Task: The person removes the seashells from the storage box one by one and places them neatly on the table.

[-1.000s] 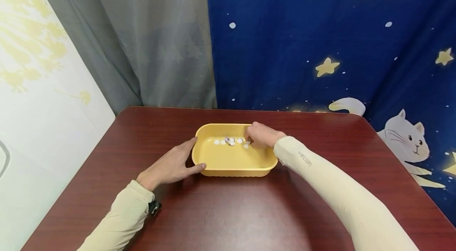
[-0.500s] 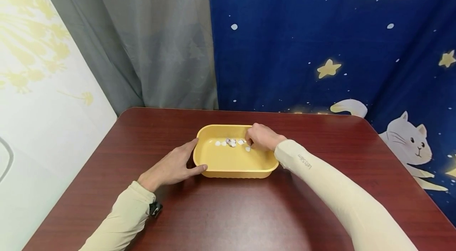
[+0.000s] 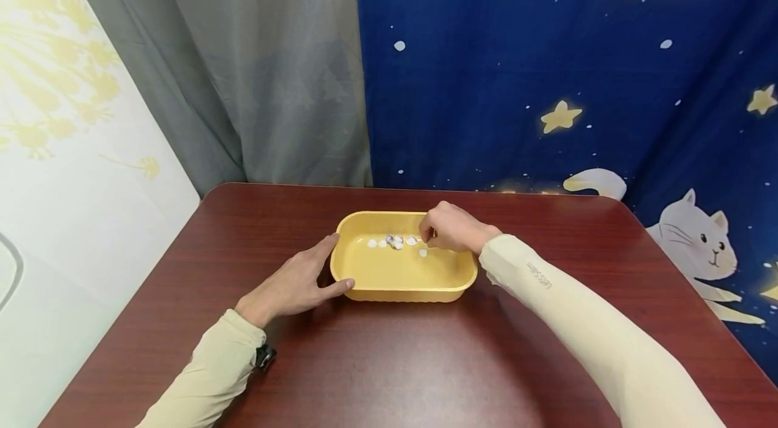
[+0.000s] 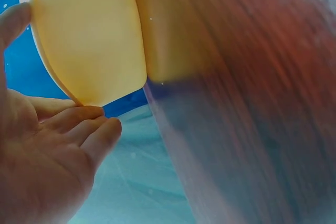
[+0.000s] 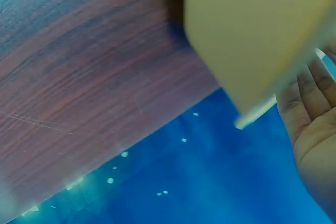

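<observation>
A yellow tray (image 3: 401, 274) with rounded corners stands on the table. Several small white pieces (image 3: 423, 252), some marked purple, lie inside in a loose row; they look like seashells. At the tray's left end, my left hand (image 3: 293, 281) has its thumb on the near rim and its fingers along the outer side. The left wrist view shows those fingers (image 4: 86, 125) touching the tray's edge. My right hand (image 3: 457, 229) is over the tray's far right part, fingers bent downward near the shells. Whether something sits between its fingertips is hidden.
The tray stands near the middle of a dark red wooden table (image 3: 389, 354). Behind the far edge hang a grey curtain (image 3: 292, 77) and a blue curtain (image 3: 474, 77) with stars. A white panel (image 3: 79, 212) borders the left side.
My right hand has risen slightly and shifted right above the tray. A shell seen by its fingertips a second ago no longer shows clearly. My left hand keeps its place.
</observation>
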`<state>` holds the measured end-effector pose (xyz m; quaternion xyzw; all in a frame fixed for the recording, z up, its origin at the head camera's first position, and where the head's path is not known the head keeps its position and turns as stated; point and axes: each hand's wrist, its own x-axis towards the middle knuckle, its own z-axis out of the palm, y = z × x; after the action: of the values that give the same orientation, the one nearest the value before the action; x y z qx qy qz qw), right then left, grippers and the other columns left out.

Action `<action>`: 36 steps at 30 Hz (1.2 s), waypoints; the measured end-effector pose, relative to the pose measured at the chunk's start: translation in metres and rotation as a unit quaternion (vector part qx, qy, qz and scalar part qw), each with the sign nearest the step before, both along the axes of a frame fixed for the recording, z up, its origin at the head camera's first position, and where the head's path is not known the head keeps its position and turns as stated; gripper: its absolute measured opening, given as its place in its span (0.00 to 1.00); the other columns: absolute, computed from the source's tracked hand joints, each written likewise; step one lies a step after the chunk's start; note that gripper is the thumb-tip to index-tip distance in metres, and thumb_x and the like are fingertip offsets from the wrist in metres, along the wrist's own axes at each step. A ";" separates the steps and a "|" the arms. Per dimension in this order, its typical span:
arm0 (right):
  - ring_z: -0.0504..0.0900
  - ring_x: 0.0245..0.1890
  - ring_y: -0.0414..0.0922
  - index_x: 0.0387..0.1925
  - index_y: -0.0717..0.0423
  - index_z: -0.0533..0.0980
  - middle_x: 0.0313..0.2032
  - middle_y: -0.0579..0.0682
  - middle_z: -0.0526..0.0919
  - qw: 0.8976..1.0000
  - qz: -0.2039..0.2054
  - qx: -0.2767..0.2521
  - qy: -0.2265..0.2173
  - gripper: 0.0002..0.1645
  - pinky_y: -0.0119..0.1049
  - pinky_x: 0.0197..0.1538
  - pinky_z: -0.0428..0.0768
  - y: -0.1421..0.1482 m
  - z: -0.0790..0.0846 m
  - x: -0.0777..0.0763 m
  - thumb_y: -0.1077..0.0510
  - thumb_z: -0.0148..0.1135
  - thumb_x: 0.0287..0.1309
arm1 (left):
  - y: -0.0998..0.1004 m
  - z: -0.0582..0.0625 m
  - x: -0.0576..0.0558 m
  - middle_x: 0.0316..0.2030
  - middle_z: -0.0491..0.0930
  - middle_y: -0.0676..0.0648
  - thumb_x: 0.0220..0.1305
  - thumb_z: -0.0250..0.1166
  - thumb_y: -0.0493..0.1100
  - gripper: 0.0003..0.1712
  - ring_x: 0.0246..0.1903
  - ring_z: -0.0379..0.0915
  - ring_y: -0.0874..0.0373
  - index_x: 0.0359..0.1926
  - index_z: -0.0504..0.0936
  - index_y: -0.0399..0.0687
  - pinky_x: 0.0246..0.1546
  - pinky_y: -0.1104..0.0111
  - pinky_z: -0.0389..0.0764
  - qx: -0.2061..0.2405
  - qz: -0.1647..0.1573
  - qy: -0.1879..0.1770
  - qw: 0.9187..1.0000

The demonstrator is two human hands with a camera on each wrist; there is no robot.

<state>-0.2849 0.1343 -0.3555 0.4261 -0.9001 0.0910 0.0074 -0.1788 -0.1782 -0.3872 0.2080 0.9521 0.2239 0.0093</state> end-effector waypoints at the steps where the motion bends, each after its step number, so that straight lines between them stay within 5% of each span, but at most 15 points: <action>1: 0.75 0.25 0.36 0.20 0.49 0.83 0.21 0.39 0.82 1.000 0.002 -0.005 -0.001 0.10 0.28 0.32 0.76 0.001 0.002 0.002 0.67 0.70 0.48 | 0.001 0.000 0.000 0.77 0.60 0.43 0.62 0.63 0.71 0.58 0.71 0.67 0.47 0.79 0.50 0.43 0.68 0.51 0.72 -0.001 -0.002 0.001 1.000; 14: 0.83 0.28 0.33 0.29 0.50 0.88 0.30 0.43 0.89 0.997 0.038 -0.065 -0.004 0.05 0.26 0.36 0.81 0.002 0.027 0.033 0.64 0.73 0.52 | 0.002 0.001 -0.007 0.77 0.58 0.40 0.63 0.62 0.70 0.59 0.71 0.66 0.46 0.79 0.50 0.39 0.68 0.51 0.72 -0.010 -0.010 0.002 1.000; 36: 0.84 0.30 0.32 0.30 0.51 0.87 0.31 0.41 0.89 0.979 0.146 -0.142 -0.020 0.06 0.27 0.37 0.83 -0.025 0.029 0.082 0.65 0.75 0.51 | 0.003 0.003 -0.007 0.77 0.58 0.39 0.64 0.63 0.69 0.58 0.71 0.66 0.44 0.79 0.49 0.38 0.68 0.50 0.72 -0.009 -0.005 -0.017 1.000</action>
<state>-0.2027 0.1093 -0.3268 0.5453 -0.8063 0.2261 0.0364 -0.1861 -0.1748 -0.3844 0.2091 0.9527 0.2186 0.0286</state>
